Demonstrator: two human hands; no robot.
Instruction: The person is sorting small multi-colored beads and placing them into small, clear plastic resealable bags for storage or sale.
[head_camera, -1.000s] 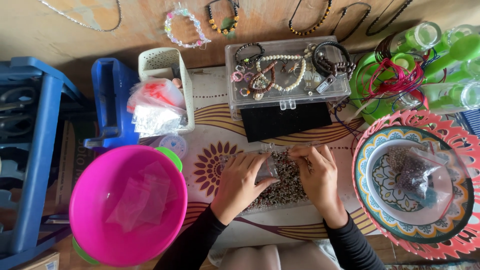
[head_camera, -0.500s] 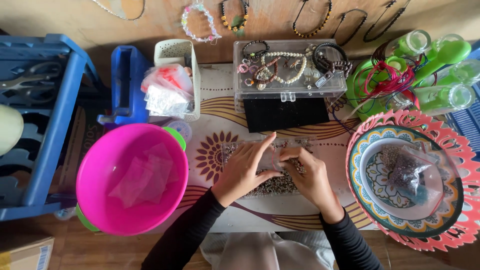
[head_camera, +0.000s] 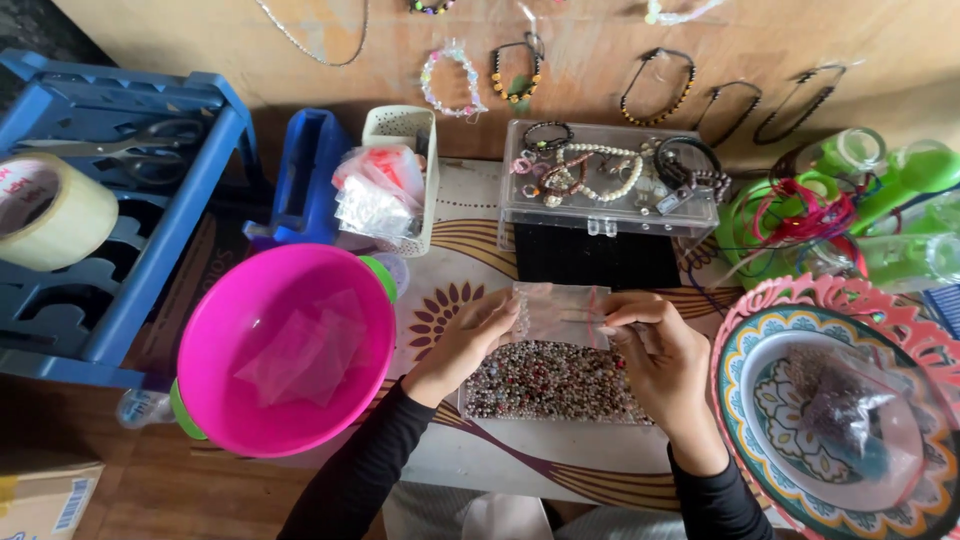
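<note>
A small clear plastic zip bag (head_camera: 560, 312) is held up between both hands over a shallow clear tray full of small mixed-colour beads (head_camera: 550, 382). My left hand (head_camera: 465, 345) pinches the bag's left edge. The bag's right edge, at its red zip strip, is pinched by my right hand (head_camera: 660, 355). Both forearms wear black sleeves. The bag looks empty, though its contents are hard to tell.
A pink bowl (head_camera: 225, 340) with clear bags stands at left. At right, a patterned plate (head_camera: 735, 370) carries a bag of beads. Behind: a clear bracelet box (head_camera: 610, 215), a white basket (head_camera: 400, 125), a blue rack (head_camera: 130, 290) with tape and scissors, green bottles (head_camera: 900, 190).
Both hands have lifted the small bag slightly and spread it wider above the bead tray. The view has shifted, so more of the blue rack and a roll of tape show at left.
</note>
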